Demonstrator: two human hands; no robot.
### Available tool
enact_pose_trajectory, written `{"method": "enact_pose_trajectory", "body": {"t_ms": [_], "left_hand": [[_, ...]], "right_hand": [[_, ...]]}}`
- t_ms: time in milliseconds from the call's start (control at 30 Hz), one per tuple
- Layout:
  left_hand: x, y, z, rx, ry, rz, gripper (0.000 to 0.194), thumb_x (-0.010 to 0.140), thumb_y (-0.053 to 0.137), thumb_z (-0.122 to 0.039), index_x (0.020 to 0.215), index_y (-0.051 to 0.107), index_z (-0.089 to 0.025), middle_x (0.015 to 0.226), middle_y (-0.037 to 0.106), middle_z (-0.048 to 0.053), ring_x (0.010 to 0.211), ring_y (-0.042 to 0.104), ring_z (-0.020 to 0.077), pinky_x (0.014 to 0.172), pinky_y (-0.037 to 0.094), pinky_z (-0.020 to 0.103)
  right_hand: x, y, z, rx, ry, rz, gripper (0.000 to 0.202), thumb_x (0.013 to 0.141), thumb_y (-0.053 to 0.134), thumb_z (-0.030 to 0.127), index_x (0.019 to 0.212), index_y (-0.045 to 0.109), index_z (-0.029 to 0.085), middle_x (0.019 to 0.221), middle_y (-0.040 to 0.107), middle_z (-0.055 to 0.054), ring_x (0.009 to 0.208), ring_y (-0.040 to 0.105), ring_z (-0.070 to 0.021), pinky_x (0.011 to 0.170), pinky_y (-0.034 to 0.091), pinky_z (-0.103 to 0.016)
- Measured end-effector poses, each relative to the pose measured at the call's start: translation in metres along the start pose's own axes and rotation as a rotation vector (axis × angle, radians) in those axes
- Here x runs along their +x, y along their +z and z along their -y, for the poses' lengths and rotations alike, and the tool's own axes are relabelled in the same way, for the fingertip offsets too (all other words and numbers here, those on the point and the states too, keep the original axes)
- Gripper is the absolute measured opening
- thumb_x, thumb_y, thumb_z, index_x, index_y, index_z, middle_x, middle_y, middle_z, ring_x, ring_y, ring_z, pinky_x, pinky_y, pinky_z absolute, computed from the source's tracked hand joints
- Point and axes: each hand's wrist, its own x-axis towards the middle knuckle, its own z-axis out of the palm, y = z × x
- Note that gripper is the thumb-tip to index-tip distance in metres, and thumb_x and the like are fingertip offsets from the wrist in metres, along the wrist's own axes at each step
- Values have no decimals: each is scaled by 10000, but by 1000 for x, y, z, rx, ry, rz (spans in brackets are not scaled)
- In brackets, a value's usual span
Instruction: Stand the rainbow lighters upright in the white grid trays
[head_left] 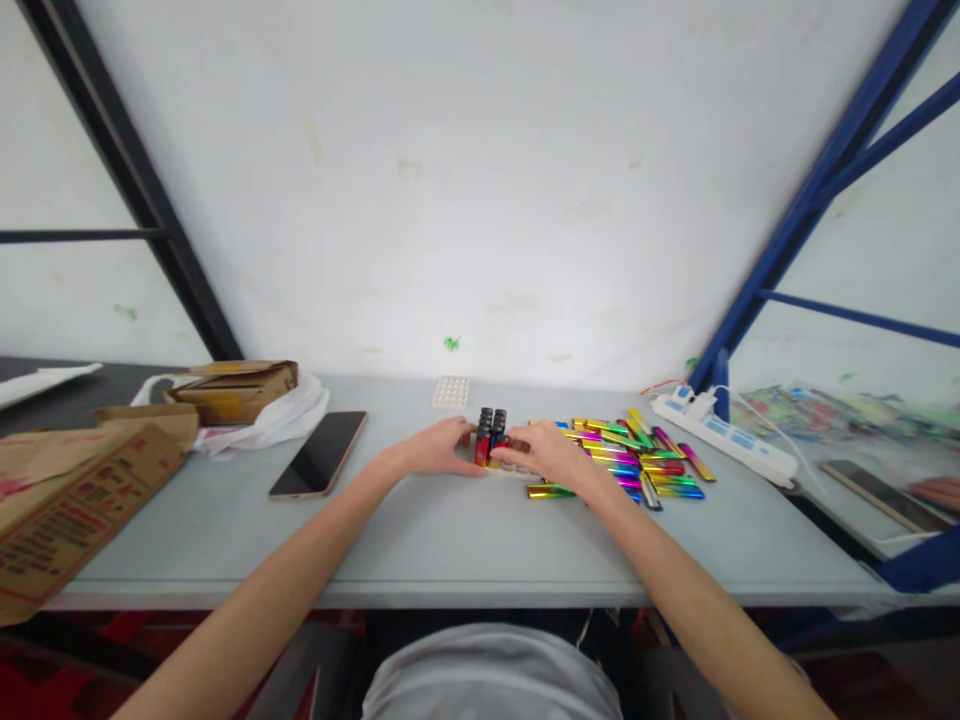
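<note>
Several lighters (491,422) with black tops and red or dark blue bodies stand upright in a tight group at mid-table. My left hand (441,447) curves around their left side, thumb in front, touching them. From the right, my right hand (547,450) presses its bent fingers close to the group; what lies between its fingertips is hidden. A pale tray edge (511,470) shows under that hand. Shiny metallic lighter-shaped pieces (619,458) in gold, purple, green, red and blue lie in a loose pile beside my right hand.
A white tray with holes (451,391) lies near the wall. At left are a phone (320,455), a white plastic bag (289,415), a small carton (236,392) and a larger cardboard box (82,490). A power strip (724,437) borders the right side, beside a blue post (795,220).
</note>
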Motion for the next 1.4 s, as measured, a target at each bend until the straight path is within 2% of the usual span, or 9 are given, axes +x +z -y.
{"method": "enact_pose_trajectory", "body": {"t_ms": [233, 333, 433, 600, 800, 1000, 1133, 1233, 1400], "left_hand": [[0, -2, -1, 25, 27, 22, 570, 729, 706, -659, 1012, 663, -166, 954, 646, 65, 853, 604, 245, 730, 466, 305], [0, -2, 0, 14, 21, 23, 569, 736, 703, -649, 1034, 654, -167, 998, 654, 74, 876, 608, 244, 743, 476, 301], [1, -2, -1, 24, 15, 31, 593, 729, 700, -677, 1034, 641, -172, 993, 651, 76, 870, 613, 242, 744, 481, 301], [3, 6, -1, 48, -6, -11, 701, 682, 689, -770, 1038, 623, -170, 966, 647, 82, 869, 617, 258, 760, 482, 326], [7, 16, 1, 57, -33, -38, 749, 686, 670, -799, 1080, 594, -167, 1025, 641, 113, 933, 619, 288, 819, 483, 362], [7, 9, -2, 39, -16, -31, 716, 683, 678, -790, 1020, 608, -162, 964, 638, 91, 877, 618, 273, 758, 471, 346], [5, 3, -2, 38, -3, -38, 639, 682, 710, -742, 945, 618, -167, 920, 642, 86, 826, 607, 255, 705, 451, 321], [5, 4, 0, 26, 10, -47, 631, 676, 718, -731, 939, 621, -166, 910, 641, 81, 813, 603, 253, 700, 451, 324], [5, 6, 0, 2, 9, -71, 653, 659, 718, -743, 943, 637, -160, 886, 637, 64, 791, 603, 251, 688, 447, 330]], "right_hand": [[2, 2, -4, -146, 25, 47, 467, 945, 573, 586, 711, 716, 208, 642, 676, -44, 561, 544, -153, 587, 328, -263], [-2, -17, -27, -179, 71, -73, 476, 1024, 452, 507, 784, 722, 197, 717, 693, -56, 660, 585, -168, 678, 394, -269], [-9, -41, -59, -235, 136, -176, 300, 1006, 521, 384, 1029, 733, 174, 981, 724, -108, 899, 640, -204, 870, 441, -305], [-22, -60, -86, -188, 292, -6, 201, 908, 658, 337, 967, 763, 175, 968, 750, -112, 877, 670, -236, 840, 483, -335], [-29, -67, -83, -30, 326, 97, 232, 890, 659, 392, 975, 780, 213, 981, 777, -77, 864, 692, -233, 790, 495, -321], [-31, -74, -85, -79, 327, 175, 139, 795, 720, 252, 908, 773, 192, 850, 753, -51, 764, 651, -205, 735, 467, -294], [-25, -73, -76, -179, 208, -46, 239, 901, 627, 375, 794, 717, 182, 786, 698, -54, 746, 584, -192, 714, 423, -278], [-18, -67, -67, -82, 172, -156, 388, 985, 483, 490, 894, 701, 183, 727, 669, -26, 690, 561, -182, 686, 409, -271], [-8, -41, -62, 71, 203, -277, 499, 1015, 358, 535, 1009, 717, 187, 841, 703, -47, 760, 595, -198, 725, 439, -294]]}}
